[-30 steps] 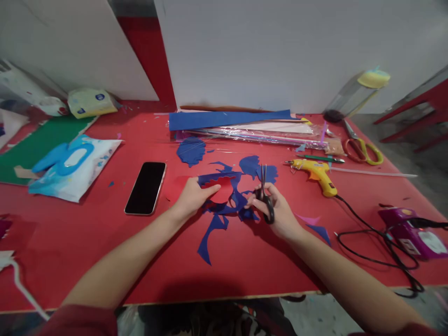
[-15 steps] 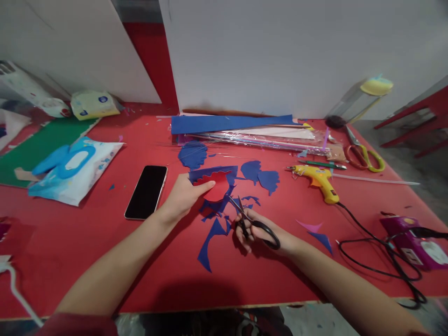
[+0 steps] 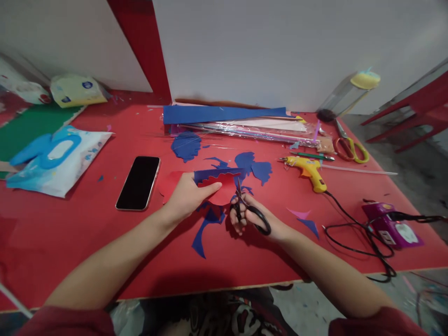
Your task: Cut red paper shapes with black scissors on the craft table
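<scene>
Between the thumb and fingers of my left hand (image 3: 187,196) is a red paper cutout (image 3: 226,189) with a scalloped edge, lying against a piece of blue paper (image 3: 217,174). My right hand (image 3: 254,217) grips black-handled scissors (image 3: 259,220), their blades pointing up at the right end of the blue paper. Whether the blades touch the paper I cannot tell. Blue offcuts (image 3: 200,238) lie on the red table below the hands. Wavy-edged blue shapes (image 3: 186,145) rest beyond them, with two more blue pieces (image 3: 262,171) to the right.
A phone (image 3: 139,183) and a wipes pack (image 3: 61,158) lie to the left. On the right are a yellow glue gun (image 3: 308,171) with its black cord, a purple power block (image 3: 394,228) and yellow-red scissors (image 3: 351,147). Blue strips (image 3: 224,114) and wrapped sticks lie along the wall.
The view has shifted slightly. The paper is turned and more of the red cutout shows left of my left hand. The scissors have swung more upright, near the blue paper's right end.
</scene>
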Demonstrator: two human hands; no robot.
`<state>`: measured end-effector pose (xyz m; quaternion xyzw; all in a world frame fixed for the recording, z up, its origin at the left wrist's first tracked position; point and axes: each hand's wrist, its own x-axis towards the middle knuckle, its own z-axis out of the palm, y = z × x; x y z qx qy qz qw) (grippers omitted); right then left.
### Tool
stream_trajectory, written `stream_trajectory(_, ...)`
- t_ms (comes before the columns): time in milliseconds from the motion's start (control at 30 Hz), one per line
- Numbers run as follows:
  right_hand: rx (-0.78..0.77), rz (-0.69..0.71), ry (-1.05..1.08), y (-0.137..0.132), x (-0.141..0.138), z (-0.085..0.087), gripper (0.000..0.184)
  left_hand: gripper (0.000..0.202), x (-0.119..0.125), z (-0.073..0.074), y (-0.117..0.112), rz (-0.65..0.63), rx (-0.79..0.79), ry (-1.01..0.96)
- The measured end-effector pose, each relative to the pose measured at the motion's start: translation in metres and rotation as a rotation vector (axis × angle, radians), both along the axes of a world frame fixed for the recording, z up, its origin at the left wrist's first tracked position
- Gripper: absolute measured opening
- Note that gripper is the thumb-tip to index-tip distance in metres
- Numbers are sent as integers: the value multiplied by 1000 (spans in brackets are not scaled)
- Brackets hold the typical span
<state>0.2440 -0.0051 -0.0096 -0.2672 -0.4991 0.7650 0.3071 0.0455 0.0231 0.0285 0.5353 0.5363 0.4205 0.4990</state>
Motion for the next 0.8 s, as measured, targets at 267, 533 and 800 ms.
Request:
stream_trajectory(267,89,-1,-6,2,-2,-5,43,28,1,4,-2,-26,-13,77)
stream_trajectory(533,53,-3,-6,0,0,-7,46,26,1,1,0,-55,18,113)
stream_trajectory(800,14,-5,63,-3,-1,-14,45,27,4,1,-3,-41,-12,92)
